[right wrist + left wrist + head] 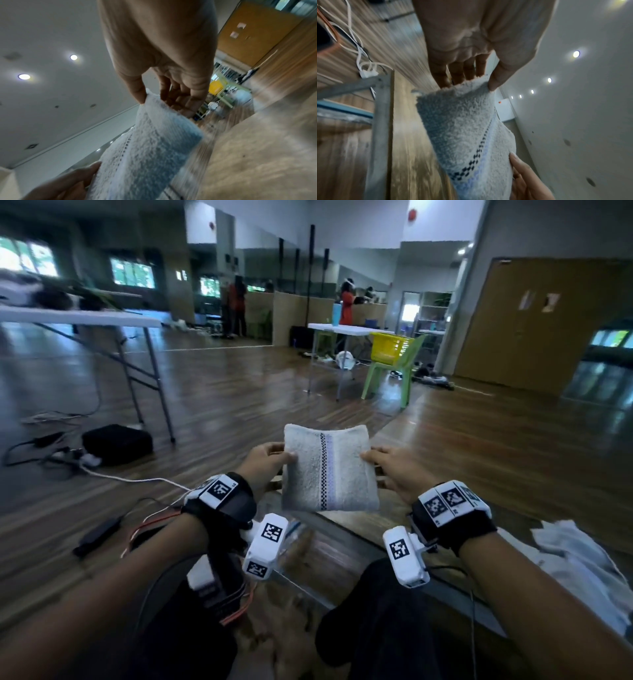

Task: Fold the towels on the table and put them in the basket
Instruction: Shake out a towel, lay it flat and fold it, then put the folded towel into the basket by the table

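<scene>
Folded towel (330,469) held clear of the table, shown at the carrying step. The towel, a compact white square with a dotted dark stripe and a pale blue band down its middle, was the landmark. The left hand (265,465) pinched the towel's left edge, thumb on top and fingers beneath; the left wrist view confirmed the thumb (498,79) pressing the pile against the fingers. The right hand (394,470) pinched the opposite edge in the same manner, as the right wrist view also showed. An unfolded heap of white towels (579,563) lay on the wooden table (346,529) below and to the right of the held towel. A yellow basket (388,347) stood on a green chair (399,374) far beyond the towel; whether this was the intended basket could not be told. To do the step well, both pinches should probably hold all layers together and keep the square level, so the folds do not slip open.
</scene>
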`<state>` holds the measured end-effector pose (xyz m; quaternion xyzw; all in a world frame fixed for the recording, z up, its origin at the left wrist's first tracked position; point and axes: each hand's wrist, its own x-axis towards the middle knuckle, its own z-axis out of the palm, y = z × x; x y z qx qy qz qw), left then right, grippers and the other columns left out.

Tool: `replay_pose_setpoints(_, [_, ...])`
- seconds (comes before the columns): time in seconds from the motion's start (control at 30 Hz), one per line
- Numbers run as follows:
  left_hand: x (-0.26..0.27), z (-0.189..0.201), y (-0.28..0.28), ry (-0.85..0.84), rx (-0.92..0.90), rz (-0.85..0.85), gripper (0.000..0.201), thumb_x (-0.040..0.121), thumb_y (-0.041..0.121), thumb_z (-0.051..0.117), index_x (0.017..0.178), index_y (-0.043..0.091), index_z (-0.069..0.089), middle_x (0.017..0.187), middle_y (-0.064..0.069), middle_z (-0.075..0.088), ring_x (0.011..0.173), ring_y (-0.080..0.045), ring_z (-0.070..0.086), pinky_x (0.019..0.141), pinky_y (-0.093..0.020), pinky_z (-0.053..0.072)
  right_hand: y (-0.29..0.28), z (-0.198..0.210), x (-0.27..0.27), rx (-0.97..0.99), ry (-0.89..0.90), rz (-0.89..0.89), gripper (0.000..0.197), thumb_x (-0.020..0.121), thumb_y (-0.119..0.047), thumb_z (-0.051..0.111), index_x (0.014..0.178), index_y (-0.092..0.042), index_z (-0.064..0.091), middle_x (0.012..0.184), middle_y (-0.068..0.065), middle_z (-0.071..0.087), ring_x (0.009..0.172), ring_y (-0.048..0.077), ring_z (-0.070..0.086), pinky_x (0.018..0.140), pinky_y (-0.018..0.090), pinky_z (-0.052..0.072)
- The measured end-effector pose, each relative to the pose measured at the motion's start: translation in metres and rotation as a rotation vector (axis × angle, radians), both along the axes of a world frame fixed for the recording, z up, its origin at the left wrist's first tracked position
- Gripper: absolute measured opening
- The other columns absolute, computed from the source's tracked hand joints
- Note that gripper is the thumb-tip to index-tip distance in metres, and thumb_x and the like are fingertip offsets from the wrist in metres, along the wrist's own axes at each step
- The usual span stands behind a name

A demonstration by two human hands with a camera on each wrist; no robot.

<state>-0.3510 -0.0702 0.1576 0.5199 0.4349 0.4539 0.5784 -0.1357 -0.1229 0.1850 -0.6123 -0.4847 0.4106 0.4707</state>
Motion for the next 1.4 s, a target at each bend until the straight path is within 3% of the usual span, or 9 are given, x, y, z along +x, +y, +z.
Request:
replay_pose_setpoints(0.23, [-0.101,-0.016,-0.009,-0.010,-0.022,0.309,0.024,0.090,0.001,0.053,0.112,0.007,0.051,0.089,-0.009,0.055,0.056,-0.013,0.053,0.037,-0.015,0.041,0.056,-0.018,-0.096,-0.043,-0.004,0.329,0.018,0.094,-0.016,0.051,0.108,-0.007,0.058,0.091,0.005,0.064,0.079,0.018,0.061,0.065,0.030,0.051])
replay_pose_setpoints(0.33, [-0.137,-0.031,-0.014,-0.012,-0.067,0.414,0.026,0.090,0.000,0.053,0.115,0.006,0.053,0.094,-0.009,0.057,0.067,-0.014,0.055,0.056,-0.024,0.047,0.074,-0.033,-0.135,-0.085,0.010,0.416,0.017,0.094,-0.014,0.052,0.107,-0.005,0.058,0.090,0.008,0.063,0.076,0.019,0.060,0.063,0.030,0.049])
replay_pose_setpoints(0.43, [-0.164,-0.055,-0.018,0.011,-0.140,0.475,0.024,0.090,0.000,0.052,0.112,0.008,0.055,0.083,-0.004,0.057,0.061,-0.012,0.054,0.054,-0.020,0.046,0.091,-0.060,-0.165,-0.141,0.006,0.482,0.022,0.093,-0.013,0.053,0.111,-0.002,0.058,0.089,0.007,0.065,0.075,0.019,0.062,0.058,0.029,0.049])
replay_pose_setpoints(0.53, [-0.182,-0.091,-0.016,0.063,-0.194,0.514,0.031,0.089,-0.004,0.051,0.120,0.000,0.053,0.083,-0.005,0.058,0.071,-0.019,0.053,0.069,-0.031,0.044,0.103,-0.096,-0.186,-0.213,-0.002,0.522,0.016,0.093,-0.011,0.052,0.107,-0.005,0.057,0.084,0.005,0.063,0.069,0.016,0.061,0.048,0.023,0.046])
replay_pose_setpoints(0.73, [-0.194,-0.180,0.007,0.138,-0.404,0.514,0.026,0.089,-0.005,0.047,0.081,0.018,0.056,0.080,-0.004,0.057,0.063,-0.014,0.053,0.057,-0.024,0.041,0.131,-0.189,-0.207,-0.430,-0.074,0.498,0.013,0.092,-0.010,0.051,0.082,-0.011,0.060,0.083,0.009,0.061,0.070,0.021,0.057,0.056,0.030,0.046])
replay_pose_setpoints(0.83, [-0.199,-0.231,0.024,0.168,-0.528,0.517,0.027,0.088,-0.008,0.044,0.080,0.015,0.057,0.074,-0.004,0.055,0.067,-0.018,0.051,0.051,-0.020,0.039,0.144,-0.234,-0.218,-0.519,-0.147,0.474,0.021,0.088,-0.005,0.050,0.069,-0.011,0.056,0.070,0.007,0.056,0.063,0.020,0.053,0.055,0.028,0.041])
replay_pose_setpoints(0.97, [-0.202,-0.287,0.052,0.175,-0.643,0.553,0.024,0.085,-0.011,0.042,0.085,0.005,0.059,0.062,-0.006,0.055,0.040,-0.010,0.053,0.033,-0.011,0.036,0.176,-0.311,-0.231,-0.627,-0.246,0.491,0.011,0.073,-0.016,0.053,0.064,-0.011,0.055,0.072,0.013,0.054,0.073,0.027,0.055,0.065,0.033,0.041])
replay_pose_setpoints(1.17, [-0.234,-0.384,0.142,0.276,-0.687,0.577,0.022,0.056,0.015,0.047,0.069,0.010,0.064,0.082,-0.016,0.066,0.082,-0.030,0.063,0.082,-0.047,0.052,0.257,-0.370,-0.275,-0.672,-0.345,0.417,0.019,0.082,-0.017,0.052,0.086,-0.007,0.068,0.100,0.017,0.066,0.096,0.031,0.061,0.085,0.034,0.047])
replay_pose_setpoints(1.4, [-0.249,-0.415,0.225,0.462,-0.636,0.622,0.033,0.081,0.006,0.047,0.109,0.006,0.064,0.102,-0.011,0.066,0.096,-0.025,0.061,0.084,-0.030,0.046,0.343,-0.430,-0.315,-0.618,-0.442,0.418,0.017,0.086,-0.016,0.049,0.078,-0.004,0.059,0.081,0.012,0.058,0.079,0.024,0.054,0.069,0.027,0.037])
